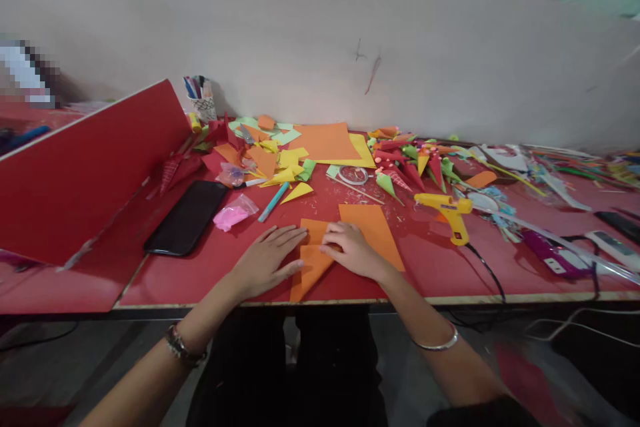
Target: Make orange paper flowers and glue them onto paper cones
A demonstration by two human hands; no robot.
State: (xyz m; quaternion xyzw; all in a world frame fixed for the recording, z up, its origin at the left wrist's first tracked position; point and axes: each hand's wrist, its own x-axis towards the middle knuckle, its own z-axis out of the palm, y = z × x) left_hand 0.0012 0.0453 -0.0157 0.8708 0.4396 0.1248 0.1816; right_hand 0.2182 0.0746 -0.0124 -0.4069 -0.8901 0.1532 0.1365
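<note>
A sheet of orange paper lies at the front of the red table, with one part folded over into a slanted edge. My left hand rests flat at its left side, fingers stretched out and the fingertips touching the paper. Curled over the folded part, my right hand has its thumb and fingers closed on the paper near the fold. What lies under those fingers is hidden. Partly beneath my right hand and wrist is a second orange sheet, lying flat.
A black phone, a pink packet and a teal marker lie left. Behind are paper scraps, orange sheet stock and paper cones. A yellow glue gun with its cord and a purple power strip are right.
</note>
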